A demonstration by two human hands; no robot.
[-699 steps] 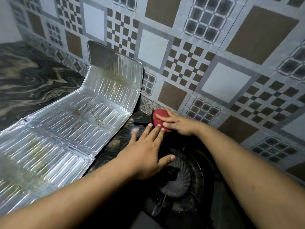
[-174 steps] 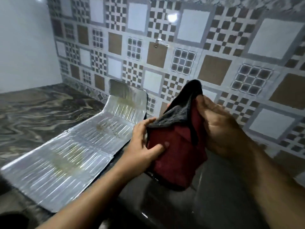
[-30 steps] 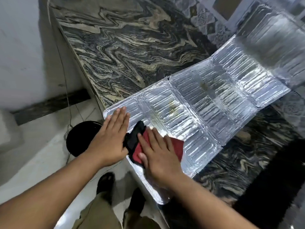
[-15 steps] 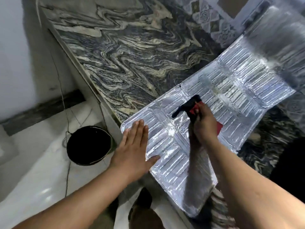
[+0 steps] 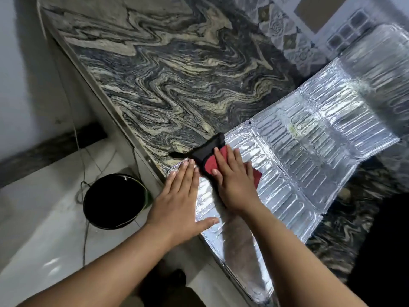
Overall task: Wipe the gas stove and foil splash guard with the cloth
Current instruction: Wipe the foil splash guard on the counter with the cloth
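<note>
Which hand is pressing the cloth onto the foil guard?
The right hand: it lies flat on the red and black cloth. The left hand rests bare on the foil guard beside it.

Wide bare stretch of swirled grey-and-cream marble tabletop [image 5: 177, 69] beyond and left of the ribbed silver foil splash guard [image 5: 309, 140], open to a sweep. Far end of the foil bent upward against the patterned tiled wall [image 5: 287, 29], closing that side off. Near end of the foil taken up by the flat left hand [image 5: 179, 196], the right hand [image 5: 234, 180] and the red-and-black cloth [image 5: 210, 156] under its fingers. Ribbed middle panels free. Past the tabletop edge, a drop to the white floor [image 5: 44, 229] with a round black bucket [image 5: 114, 201].
</note>
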